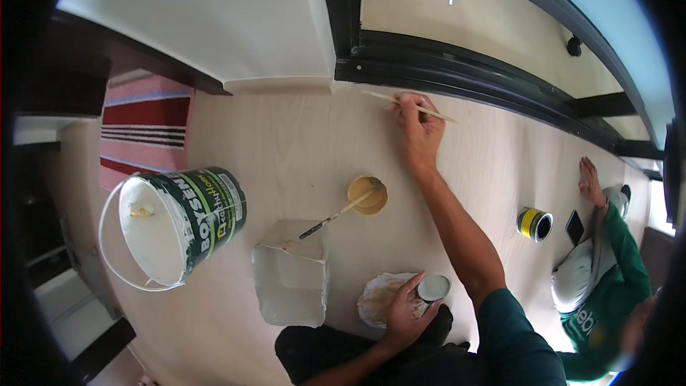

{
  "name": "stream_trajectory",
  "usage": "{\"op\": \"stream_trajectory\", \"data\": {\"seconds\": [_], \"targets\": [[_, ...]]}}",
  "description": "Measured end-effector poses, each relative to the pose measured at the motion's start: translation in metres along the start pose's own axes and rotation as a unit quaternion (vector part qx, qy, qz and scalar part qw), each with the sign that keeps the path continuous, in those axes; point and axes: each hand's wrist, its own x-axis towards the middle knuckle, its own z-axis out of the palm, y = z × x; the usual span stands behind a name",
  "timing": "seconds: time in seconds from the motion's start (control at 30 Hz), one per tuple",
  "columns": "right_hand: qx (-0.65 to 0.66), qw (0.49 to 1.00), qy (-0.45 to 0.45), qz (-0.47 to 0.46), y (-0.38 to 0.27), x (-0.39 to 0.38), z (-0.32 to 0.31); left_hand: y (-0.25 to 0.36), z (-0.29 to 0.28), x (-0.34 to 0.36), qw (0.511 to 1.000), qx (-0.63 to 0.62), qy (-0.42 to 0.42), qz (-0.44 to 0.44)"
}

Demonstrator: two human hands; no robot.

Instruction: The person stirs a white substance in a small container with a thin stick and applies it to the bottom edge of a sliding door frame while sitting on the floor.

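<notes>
My right hand [421, 125] is closed in a pinch on a thin paintbrush [443, 116] with a pale handle. The brush's far end lies close to the foot of the black frame [457, 71], where it meets the floor. Low in the view, near my knees, my left hand [407, 314] grips a small round cup [434, 287] with pale grey-green contents. Beneath that hand lies a crumpled whitish cloth or wrapper [375, 297] with tan stains. Between my hands and to the left, a tan-filled tub [354, 189] stands on the floor, another brush [339, 214] resting across it.
A translucent plastic container [291, 293] sits left of my knees. Farther left is a large paint bucket [207, 207] with a wire handle, beside a striped rug [146, 118]. Rightward are a yellow-banded can [529, 223], a phone [574, 227] and a seated person in green [618, 264].
</notes>
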Motion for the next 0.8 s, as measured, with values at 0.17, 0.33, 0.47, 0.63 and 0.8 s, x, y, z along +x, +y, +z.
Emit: {"op": "stream_trajectory", "data": {"seconds": [0.17,0.33,0.47,0.63,0.8], "targets": [[0.084,0.995,0.009,0.053,-0.024,-0.027,-0.059,-0.024,0.008,0.002,0.989,-0.059,0.082,0.111],[0.154,0.983,-0.003,0.095,-0.050,-0.061,-0.110,-0.033,0.001,-0.002,0.988,0.012,0.065,0.142],[0.200,0.973,-0.023,0.117,-0.069,-0.091,-0.145,-0.024,0.004,-0.011,0.984,0.067,0.053,0.157],[0.293,0.942,-0.035,0.159,-0.081,-0.132,-0.185,0.007,0.017,-0.031,0.981,0.097,0.011,0.171],[0.327,0.917,-0.042,0.226,-0.102,-0.181,-0.204,0.030,0.036,-0.047,0.982,0.066,-0.016,0.174]]}}
